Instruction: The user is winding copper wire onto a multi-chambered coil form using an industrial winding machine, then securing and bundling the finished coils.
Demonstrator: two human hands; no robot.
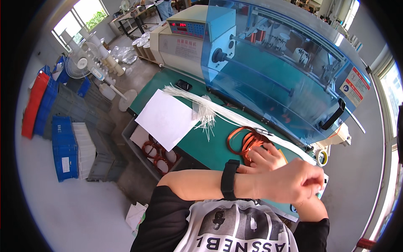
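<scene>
My left hand [296, 181], with a black band on its wrist, crosses over my right forearm. Its fingers are curled together, and whatever they hold, if anything, is too hidden to name. Beyond it, my right hand [265, 159] has its fingers on a coil of reddish copper wire [240, 140] lying on the green table [201, 153]; part of the coil is under the fingers. A long bundle of thin white tubes [235, 117] runs diagonally behind the coil. On the bundle, close to the coil, rests a small dark-and-silver tool [263, 132].
A winding machine [184, 44] with a blue transparent cover [260, 84] stands behind the table. White paper [166, 117] partly covers a grey bin [128, 136] of copper coils. Near the right table edge is a tape roll [322, 158]. Crates [65, 147] and a fan [82, 64] stand left.
</scene>
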